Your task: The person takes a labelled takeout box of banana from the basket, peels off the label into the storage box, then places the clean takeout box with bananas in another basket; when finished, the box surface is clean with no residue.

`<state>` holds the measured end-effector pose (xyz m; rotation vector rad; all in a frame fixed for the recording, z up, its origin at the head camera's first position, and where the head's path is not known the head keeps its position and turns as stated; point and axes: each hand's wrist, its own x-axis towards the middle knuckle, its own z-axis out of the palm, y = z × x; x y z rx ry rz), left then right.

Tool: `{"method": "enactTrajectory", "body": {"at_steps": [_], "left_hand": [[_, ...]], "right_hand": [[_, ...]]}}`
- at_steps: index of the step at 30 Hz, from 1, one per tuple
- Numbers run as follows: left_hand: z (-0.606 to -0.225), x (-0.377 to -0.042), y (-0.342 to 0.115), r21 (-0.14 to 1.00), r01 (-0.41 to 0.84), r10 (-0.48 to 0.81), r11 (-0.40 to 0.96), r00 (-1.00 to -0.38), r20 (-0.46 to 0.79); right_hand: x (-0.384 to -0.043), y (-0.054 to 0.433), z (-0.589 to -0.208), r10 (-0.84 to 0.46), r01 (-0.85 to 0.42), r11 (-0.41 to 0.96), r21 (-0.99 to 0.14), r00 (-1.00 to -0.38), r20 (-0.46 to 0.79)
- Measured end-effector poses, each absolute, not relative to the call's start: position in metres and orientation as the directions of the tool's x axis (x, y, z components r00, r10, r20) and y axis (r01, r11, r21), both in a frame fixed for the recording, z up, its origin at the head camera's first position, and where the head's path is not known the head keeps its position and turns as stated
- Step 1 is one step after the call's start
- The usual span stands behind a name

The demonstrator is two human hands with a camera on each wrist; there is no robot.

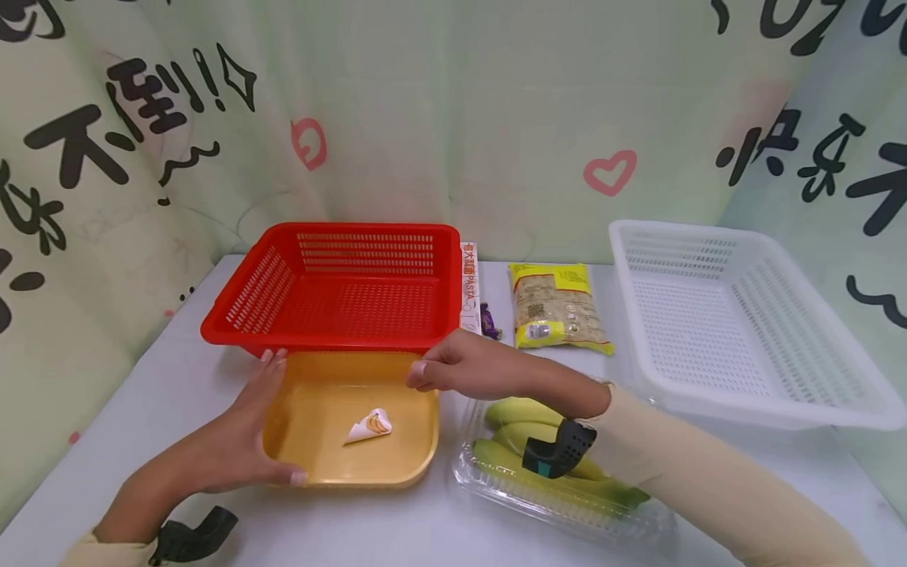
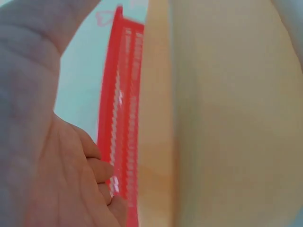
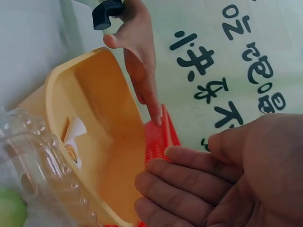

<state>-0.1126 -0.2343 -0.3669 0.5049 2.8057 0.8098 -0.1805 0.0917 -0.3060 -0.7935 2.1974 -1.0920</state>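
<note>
A yellow plastic basin (image 1: pixel 319 465) stands at the front of the table, with a small crumpled banana-print label (image 1: pixel 370 426) lying on its floor. My left hand (image 1: pixel 234 433) spans the basin's left side, thumb by the front rim and straight fingers by the back corner. In the left wrist view its palm (image 2: pixel 71 184) faces the basin's wall with a gap between. My right hand (image 1: pixel 468 364) hovers over the basin's back right corner, holding nothing; in the right wrist view its fingers (image 3: pixel 184 179) are loosely bent beside the rim.
Directly behind the basin is a red basket (image 1: pixel 354 303). Bananas (image 1: pixel 524 437) in a clear plastic box (image 1: pixel 489 492) lie under the right forearm. Farther back are a pasta box (image 1: pixel 469 287), a purple wrapped item (image 1: pixel 489 321) and a yellow bag (image 1: pixel 560 307). A white basket (image 1: pixel 697 339) occupies the right.
</note>
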Motion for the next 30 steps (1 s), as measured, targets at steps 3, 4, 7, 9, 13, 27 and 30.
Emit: {"method": "enactTrajectory", "body": {"at_steps": [3,4,7,9,13,27,30], "left_hand": [[-0.361,-0.11,-0.224,0.554,0.287,0.394,0.782,-0.916,-0.081],[-0.359,-0.109,-0.22,0.551,0.298,0.408,0.779,-0.909,-0.084],[-0.356,-0.108,-0.21,0.55,0.328,0.442,0.768,-0.893,-0.084],[-0.354,-0.108,-0.203,0.56,0.346,0.466,0.753,-0.881,-0.081],[-0.352,-0.107,-0.189,0.588,0.371,0.51,0.719,-0.856,-0.084],[-0.362,-0.115,-0.141,0.606,0.351,0.519,0.714,-0.847,-0.121],[-0.361,-0.116,-0.134,0.631,0.338,0.514,0.699,-0.85,-0.114]], "right_hand": [[-0.178,0.098,-0.303,-0.709,-0.287,0.498,-0.818,-0.678,-0.194],[-0.177,0.1,-0.303,-0.707,-0.293,0.499,-0.816,-0.682,-0.187],[-0.175,0.107,-0.303,-0.709,-0.31,0.486,-0.817,-0.686,-0.162],[-0.173,0.112,-0.302,-0.712,-0.318,0.475,-0.821,-0.687,-0.146],[-0.17,0.122,-0.303,-0.716,-0.324,0.458,-0.828,-0.686,-0.128],[-0.154,0.162,-0.305,-0.701,-0.401,0.496,-0.77,-0.708,-0.083],[-0.152,0.175,-0.307,-0.717,-0.419,0.495,-0.761,-0.692,-0.086]]}}
